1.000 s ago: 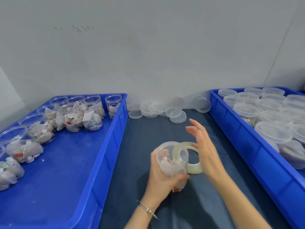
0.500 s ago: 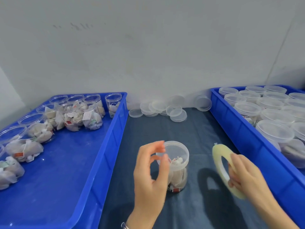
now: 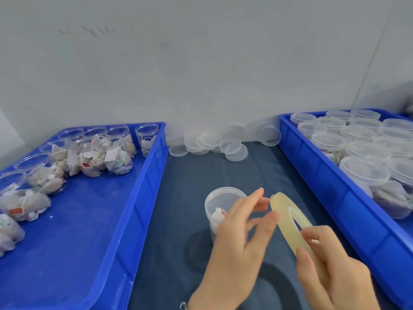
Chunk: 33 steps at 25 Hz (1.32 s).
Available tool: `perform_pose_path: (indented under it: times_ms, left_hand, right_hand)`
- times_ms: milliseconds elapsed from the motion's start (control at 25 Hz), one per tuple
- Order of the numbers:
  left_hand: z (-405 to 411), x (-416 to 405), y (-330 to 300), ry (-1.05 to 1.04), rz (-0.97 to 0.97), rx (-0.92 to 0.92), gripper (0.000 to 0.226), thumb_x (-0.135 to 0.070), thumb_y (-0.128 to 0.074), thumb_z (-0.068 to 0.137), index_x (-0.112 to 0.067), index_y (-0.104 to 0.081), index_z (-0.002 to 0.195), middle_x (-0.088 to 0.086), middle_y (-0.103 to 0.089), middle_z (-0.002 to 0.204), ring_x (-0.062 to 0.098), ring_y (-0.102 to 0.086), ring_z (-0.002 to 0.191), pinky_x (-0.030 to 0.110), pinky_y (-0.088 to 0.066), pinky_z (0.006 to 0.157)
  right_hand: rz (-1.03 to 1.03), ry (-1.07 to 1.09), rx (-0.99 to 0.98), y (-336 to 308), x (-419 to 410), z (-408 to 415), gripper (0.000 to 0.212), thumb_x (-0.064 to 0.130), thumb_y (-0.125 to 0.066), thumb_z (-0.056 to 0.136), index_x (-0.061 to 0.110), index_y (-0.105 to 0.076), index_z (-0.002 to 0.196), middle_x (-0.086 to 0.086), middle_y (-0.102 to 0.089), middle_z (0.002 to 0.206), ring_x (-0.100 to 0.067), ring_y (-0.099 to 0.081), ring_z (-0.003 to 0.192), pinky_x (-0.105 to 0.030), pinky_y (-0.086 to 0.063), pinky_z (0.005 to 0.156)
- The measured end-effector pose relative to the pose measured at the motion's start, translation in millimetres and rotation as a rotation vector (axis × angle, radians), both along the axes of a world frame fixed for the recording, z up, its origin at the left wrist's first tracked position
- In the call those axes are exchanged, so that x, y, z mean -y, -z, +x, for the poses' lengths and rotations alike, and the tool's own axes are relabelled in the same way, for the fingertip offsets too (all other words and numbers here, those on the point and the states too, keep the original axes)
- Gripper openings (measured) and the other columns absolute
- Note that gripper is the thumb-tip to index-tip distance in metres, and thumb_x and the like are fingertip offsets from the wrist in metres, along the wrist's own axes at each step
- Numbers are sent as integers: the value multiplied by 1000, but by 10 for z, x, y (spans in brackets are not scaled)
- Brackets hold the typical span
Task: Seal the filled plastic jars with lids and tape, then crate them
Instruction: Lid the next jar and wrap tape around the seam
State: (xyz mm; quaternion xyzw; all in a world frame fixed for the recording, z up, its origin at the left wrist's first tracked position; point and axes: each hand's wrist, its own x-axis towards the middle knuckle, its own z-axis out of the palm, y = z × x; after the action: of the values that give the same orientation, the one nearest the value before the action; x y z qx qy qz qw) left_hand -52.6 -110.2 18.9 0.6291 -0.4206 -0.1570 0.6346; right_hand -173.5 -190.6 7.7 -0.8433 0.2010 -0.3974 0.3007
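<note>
A clear plastic jar (image 3: pixel 220 203) filled with tea bags stands upright on the dark blue table mat (image 3: pixel 190 180), with a lid on it. To its right my right hand (image 3: pixel 330 271) grips the lower part of a yellowish tape roll (image 3: pixel 288 217), held on edge and tilted. My left hand (image 3: pixel 239 242) is in front of the jar and hides its lower right side. Its thumb and fingertips touch the roll's top edge with the fingers fairly straight. I cannot tell whether a tape end is lifted.
A blue crate (image 3: pixel 143 198) on the left holds several open, filled jars (image 3: pixel 111 151) along its back and left side. A blue crate (image 3: pixel 324 173) on the right holds several lidded jars (image 3: pixel 364 171). Loose clear lids (image 3: pixel 214 144) lie by the wall.
My left hand has left the jar's lid and moved right to the tape roll. My right hand has brought the roll left and up, close beside the jar.
</note>
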Motion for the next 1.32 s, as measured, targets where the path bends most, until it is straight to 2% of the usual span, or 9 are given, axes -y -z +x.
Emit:
perform_pose_path:
  times_ms: [240,400,480,560,680,800,880,1000,1320]
  left_hand:
    - [211,-34,-30,-60,-30,-178,9,-22,-75,78,-16,-78,84,-1,-75,80,10,-70,76,17,-52,74]
    - [213,-67,-52,-154,6,52,20,-10,-69,86,-23,-71,71,-10,-66,68,3,-63,66,9,-45,64]
    - [225,-137,-90,-147,-28,115,21,-14,-67,86,-27,-67,70,-13,-64,70,4,-63,67,8,-44,65]
    - [242,-234,-83,-125,-53,116,13,-25,-67,83,-25,-66,70,-9,-64,70,5,-62,66,9,-44,66]
    - [257,-363,102,-112,-42,-130,16,-30,-69,78,-15,-67,73,3,-66,67,10,-62,65,19,-52,68]
    - [275,-428,417,-101,-59,-560,27,-23,-66,85,-6,-66,65,13,-60,64,24,-62,65,26,-54,60]
    - [261,-449,540,-130,-53,-687,25,-9,-64,83,-8,-66,58,12,-57,59,24,-62,58,25,-52,54]
    - [256,-476,591,-249,-34,-469,21,-3,-86,60,-11,-67,61,9,-62,59,15,-61,55,19,-50,56]
    - [466,-342,696,-453,-88,-286,17,8,-77,67,-9,-75,63,6,-71,74,7,-65,69,11,-49,66]
  right_hand:
    - [-186,-72,-110,-10,29,-23,13,38,-46,70,34,-43,82,13,-37,42,-7,-27,37,-15,-28,38]
    - [-167,-98,-163,-8,123,-44,13,41,-48,75,36,-43,86,18,-40,48,-1,-27,38,-9,-27,41]
    - [-126,-21,-200,-101,196,-13,11,47,-46,87,40,-42,95,15,-55,59,-8,-41,41,-18,-39,47]
    - [-135,89,-308,-152,348,6,36,62,-35,82,44,-38,113,13,-61,72,-14,-46,48,-31,-43,52]
    - [-399,121,-539,-215,434,24,51,54,-31,94,38,-32,143,19,-53,65,-7,-44,45,-16,-28,40]
    - [-546,-49,-565,-84,353,33,49,43,-35,93,42,-34,142,10,-43,59,-12,-41,36,-24,-25,31]
    - [-586,-67,-583,-26,349,64,48,44,-33,93,40,-36,141,7,-38,56,-13,-35,32,-22,-21,32]
    - [-657,-10,-571,12,371,139,46,47,-28,96,38,-40,139,7,-35,54,-13,-24,31,-19,-9,37]
    - [-790,35,-587,75,501,435,45,50,-32,93,39,-51,132,3,-33,48,-15,-14,34,-16,1,47]
